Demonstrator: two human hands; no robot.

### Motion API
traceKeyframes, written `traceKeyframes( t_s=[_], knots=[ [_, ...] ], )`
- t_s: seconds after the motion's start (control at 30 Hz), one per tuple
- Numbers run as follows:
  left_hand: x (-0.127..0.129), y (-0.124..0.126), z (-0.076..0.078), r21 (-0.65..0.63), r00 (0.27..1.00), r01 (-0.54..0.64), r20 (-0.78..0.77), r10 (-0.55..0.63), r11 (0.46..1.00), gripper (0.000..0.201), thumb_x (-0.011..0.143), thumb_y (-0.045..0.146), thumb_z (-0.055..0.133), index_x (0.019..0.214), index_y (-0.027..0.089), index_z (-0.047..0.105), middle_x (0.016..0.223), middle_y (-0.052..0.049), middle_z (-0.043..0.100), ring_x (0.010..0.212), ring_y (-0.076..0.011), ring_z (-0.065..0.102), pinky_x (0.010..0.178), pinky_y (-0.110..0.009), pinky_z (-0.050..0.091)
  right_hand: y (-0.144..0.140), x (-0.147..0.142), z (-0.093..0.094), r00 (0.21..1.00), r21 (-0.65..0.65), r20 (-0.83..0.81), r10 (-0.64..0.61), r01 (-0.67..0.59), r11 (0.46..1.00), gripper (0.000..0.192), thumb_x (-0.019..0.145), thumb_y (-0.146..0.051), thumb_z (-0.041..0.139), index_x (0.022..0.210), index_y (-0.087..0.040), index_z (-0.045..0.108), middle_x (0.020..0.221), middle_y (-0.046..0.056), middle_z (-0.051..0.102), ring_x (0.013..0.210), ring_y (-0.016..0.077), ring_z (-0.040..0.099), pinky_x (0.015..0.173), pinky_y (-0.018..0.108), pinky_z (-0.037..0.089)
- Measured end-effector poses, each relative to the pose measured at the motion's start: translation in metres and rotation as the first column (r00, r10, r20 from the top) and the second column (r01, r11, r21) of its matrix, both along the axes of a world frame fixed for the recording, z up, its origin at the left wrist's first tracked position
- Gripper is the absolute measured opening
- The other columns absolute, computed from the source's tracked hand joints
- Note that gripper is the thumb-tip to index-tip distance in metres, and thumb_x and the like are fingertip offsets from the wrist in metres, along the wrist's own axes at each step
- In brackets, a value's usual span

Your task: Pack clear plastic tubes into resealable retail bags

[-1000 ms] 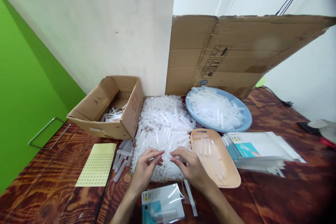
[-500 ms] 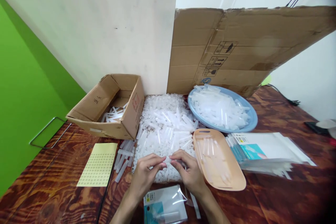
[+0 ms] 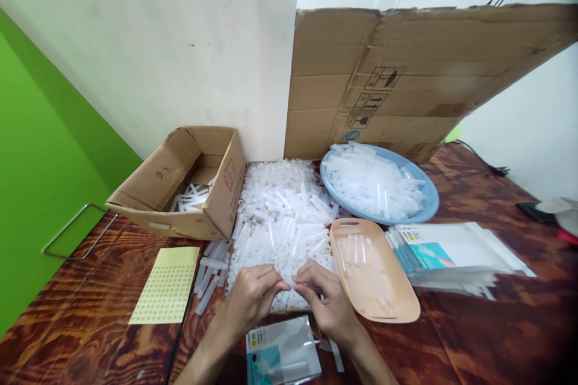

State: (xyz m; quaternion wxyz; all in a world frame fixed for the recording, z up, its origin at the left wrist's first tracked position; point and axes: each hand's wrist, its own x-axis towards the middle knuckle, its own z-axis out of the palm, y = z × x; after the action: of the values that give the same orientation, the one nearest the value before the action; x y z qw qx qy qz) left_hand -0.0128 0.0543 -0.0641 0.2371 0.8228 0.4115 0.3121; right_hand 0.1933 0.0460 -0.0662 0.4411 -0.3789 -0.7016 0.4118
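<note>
My left hand [image 3: 255, 293] and my right hand [image 3: 327, 301] face each other over the near part of a heap of small clear plastic pieces [image 3: 275, 234]. The fingertips of both are pinched and almost meet. Whatever they hold is too small and pale to name against the heap. Frosted plastic tubes [image 3: 311, 207] lie on top of the pile. Below my hands, a clear packet with a white and teal card [image 3: 284, 349] rests on the table, a tube showing on it. A narrow pale strip [image 3: 336, 356] lies beside the packet, near my right wrist.
A cardboard box [image 3: 221, 192] with some tubes stands left, beside loose tubes [image 3: 208, 289] and a yellow sticker sheet [image 3: 165, 286]. Rightward are an orange tray [image 3: 409, 301] of tubes, a heaped blue basin [image 3: 434, 198] and stacked packets [image 3: 460, 249]. A large cardboard sheet [image 3: 415, 72] leans behind.
My fingertips have drawn slightly apart, and my left hand has turned a little. The whole view has shifted slightly; the objects on the table stay in place.
</note>
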Motion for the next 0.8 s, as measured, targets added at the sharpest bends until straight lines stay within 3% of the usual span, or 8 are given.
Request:
traceKeyframes(
  t_s=[0.23, 0.33, 0.43, 0.5, 0.53, 0.63, 0.7, 0.8],
  knots=[
    [0.012, -0.01, 0.009, -0.289, 0.986, -0.087, 0.112, 0.124, 0.953, 0.047, 0.105, 0.037, 0.038, 0.063, 0.018, 0.049, 0.061, 0.001, 0.052, 0.059, -0.0125, 0.051, 0.064, -0.025, 0.035, -0.003, -0.009, 0.002, 0.996, 0.215, 0.085, -0.011, -0.008, 0.977, 0.014, 0.097, -0.011, 0.049, 0.089, -0.02, 0.055, 0.08, 0.004, 0.055, 0.073, 0.0184, 0.057, 0.064, 0.03, 0.042],
    [0.01, -0.01, 0.011, -0.433, 0.982, -0.105, 0.095, 0.161, 0.895, 0.052, 0.105, 0.044, 0.037, 0.062, 0.018, 0.049, 0.058, 0.003, 0.05, 0.059, -0.0123, 0.05, 0.062, -0.024, 0.035, 0.0, -0.011, 0.0, 0.976, 0.335, 0.219, -0.015, -0.061, 0.94, 0.015, 0.096, -0.007, 0.047, 0.089, -0.019, 0.054, 0.078, 0.005, 0.056, 0.07, 0.019, 0.055, 0.061, 0.03, 0.042],
    [0.004, 0.008, 0.013, -0.584, 0.996, -0.05, 0.03, 0.084, 0.81, 0.066, 0.104, 0.053, 0.027, 0.056, 0.017, 0.053, 0.048, 0.003, 0.046, 0.048, -0.0116, 0.045, 0.052, -0.023, 0.033, 0.007, -0.01, 0.003, 0.958, 0.45, 0.287, -0.021, -0.115, 0.886, 0.016, 0.094, -0.004, 0.051, 0.094, -0.019, 0.056, 0.084, 0.007, 0.062, 0.075, 0.0203, 0.058, 0.066, 0.032, 0.046],
    [-0.001, 0.034, 0.016, -0.518, 0.978, -0.202, -0.15, 0.145, 0.831, 0.07, 0.105, 0.052, 0.023, 0.056, 0.017, 0.059, 0.048, 0.001, 0.051, 0.046, -0.0125, 0.05, 0.05, -0.022, 0.037, 0.014, -0.006, 0.009, 0.971, 0.489, 0.225, -0.084, -0.038, 0.871, 0.019, 0.093, -0.002, 0.054, 0.098, -0.02, 0.058, 0.091, 0.008, 0.064, 0.081, 0.0206, 0.06, 0.072, 0.033, 0.049],
    [-0.003, 0.05, 0.017, -0.382, 0.919, -0.377, -0.268, 0.289, 0.844, 0.066, 0.106, 0.049, 0.026, 0.061, 0.017, 0.064, 0.054, -0.001, 0.059, 0.051, -0.0139, 0.057, 0.054, -0.022, 0.041, 0.017, -0.003, 0.013, 0.977, 0.483, 0.16, -0.141, 0.046, 0.874, 0.02, 0.093, -0.002, 0.055, 0.1, -0.021, 0.059, 0.094, 0.007, 0.064, 0.085, 0.0206, 0.061, 0.074, 0.033, 0.049],
    [-0.006, 0.094, 0.019, -0.14, 0.758, -0.626, -0.339, 0.557, 0.767, 0.04, 0.106, 0.03, 0.032, 0.099, 0.014, 0.068, 0.097, -0.014, 0.071, 0.084, -0.0233, 0.07, 0.072, -0.029, 0.048, 0.023, 0.006, 0.028, 0.944, 0.394, -0.023, -0.33, 0.312, 0.865, 0.018, 0.093, -0.006, 0.062, 0.1, -0.022, 0.062, 0.095, 0.006, 0.062, 0.089, 0.0198, 0.062, 0.076, 0.031, 0.05],
    [-0.006, 0.115, 0.015, -0.063, 0.698, -0.683, -0.352, 0.624, 0.728, 0.027, 0.102, 0.023, 0.041, 0.11, 0.011, 0.063, 0.108, -0.02, 0.068, 0.094, -0.0288, 0.07, 0.077, -0.033, 0.05, 0.023, 0.011, 0.034, 0.928, 0.351, -0.065, -0.368, 0.366, 0.862, 0.016, 0.092, -0.008, 0.064, 0.099, -0.022, 0.063, 0.094, 0.005, 0.062, 0.089, 0.0193, 0.062, 0.077, 0.031, 0.049],
    [-0.006, 0.129, 0.005, -0.008, 0.675, -0.692, -0.362, 0.643, 0.722, 0.02, 0.098, 0.017, 0.048, 0.107, 0.009, 0.063, 0.104, -0.022, 0.068, 0.095, -0.0326, 0.071, 0.079, -0.036, 0.052, 0.017, 0.018, 0.036, 0.925, 0.29, -0.089, -0.369, 0.378, 0.879, 0.011, 0.093, -0.011, 0.065, 0.095, -0.022, 0.063, 0.093, 0.004, 0.063, 0.088, 0.0189, 0.063, 0.076, 0.03, 0.049]
  ],
)
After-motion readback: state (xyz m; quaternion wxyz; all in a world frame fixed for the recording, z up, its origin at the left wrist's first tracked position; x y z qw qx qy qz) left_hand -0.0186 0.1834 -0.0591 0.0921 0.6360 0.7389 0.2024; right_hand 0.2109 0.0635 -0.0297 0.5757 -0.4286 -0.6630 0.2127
